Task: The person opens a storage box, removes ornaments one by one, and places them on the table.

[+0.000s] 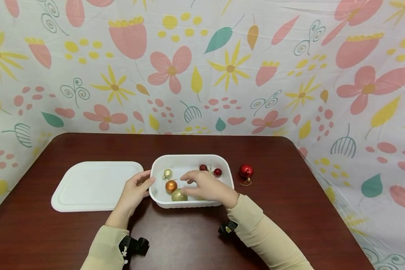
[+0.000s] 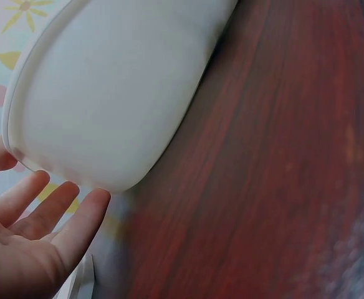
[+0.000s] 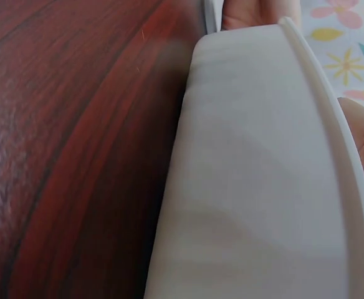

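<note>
A white plastic box (image 1: 192, 204) holds several Christmas baubles. My left hand (image 1: 135, 191) touches its left end; in the left wrist view the extended fingertips rest against the box's outer wall (image 2: 107, 106). My right hand (image 1: 206, 185) reaches over the front rim into the box, thumb and fingers apart. Its thumb is at the glittery gold bauble (image 1: 179, 195); whether they touch I cannot tell. Near it lie an orange bauble (image 1: 171, 186) and a small pale gold bauble (image 1: 167, 173). Two small dark red baubles (image 1: 217, 172) sit at the back right, partly behind the right hand.
A white lid (image 1: 94, 187) lies flat on the dark wooden table (image 1: 182, 240), left of the box. To the box's right is a shiny red bauble (image 1: 246, 170) with a gold string loop. A floral cloth (image 1: 202, 75) hangs behind the table.
</note>
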